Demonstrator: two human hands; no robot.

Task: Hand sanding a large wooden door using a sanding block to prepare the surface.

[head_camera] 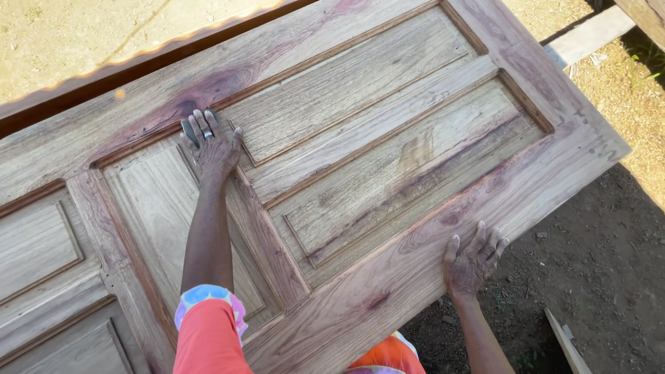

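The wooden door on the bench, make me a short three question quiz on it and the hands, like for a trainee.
1. True or false: the left hand presses a small grey pad flat on the wooden door.
2. Where does the right hand rest?
A. on the door's near edge
B. inside a recessed panel
C. on the ground
3. Fill in: on one finger of the left hand sits a ____.

Key:
1. True; the pad shows under the fingers.
2. A; it lies flat on the frame beside the dirt ground.
3. ring.
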